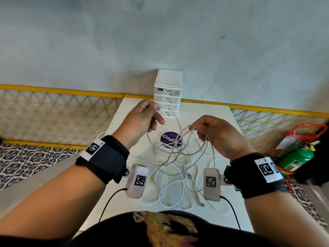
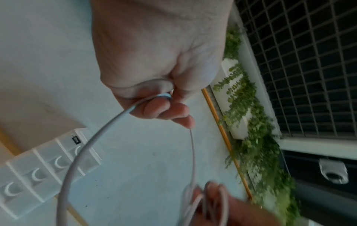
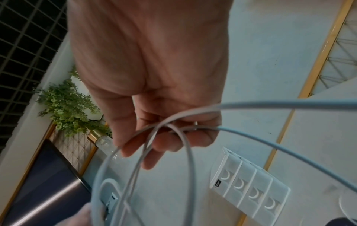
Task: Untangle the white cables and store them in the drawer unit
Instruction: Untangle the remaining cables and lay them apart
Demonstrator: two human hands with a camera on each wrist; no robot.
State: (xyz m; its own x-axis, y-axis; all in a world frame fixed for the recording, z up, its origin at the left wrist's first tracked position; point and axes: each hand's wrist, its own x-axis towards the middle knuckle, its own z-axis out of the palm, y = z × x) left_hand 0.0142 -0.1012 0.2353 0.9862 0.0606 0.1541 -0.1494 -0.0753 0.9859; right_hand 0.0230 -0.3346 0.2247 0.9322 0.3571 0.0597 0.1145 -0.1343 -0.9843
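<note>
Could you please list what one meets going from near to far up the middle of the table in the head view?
Loose white cables lying on the table → purple round sticker → white drawer unit at the far edge → pale wall behind it.

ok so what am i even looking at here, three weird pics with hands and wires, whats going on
No machine here: a person wears three cameras. The wide picture comes from the head; the two close ones come from each wrist, looking along the fingers. The left hand pinches one end of the white cables, and the right hand grips several loops. The rest of the tangle lies on the white table. At the table's far edge stands a small white drawer unit with all four drawers closed. The square patterned tags sit on the wristbands.
</note>
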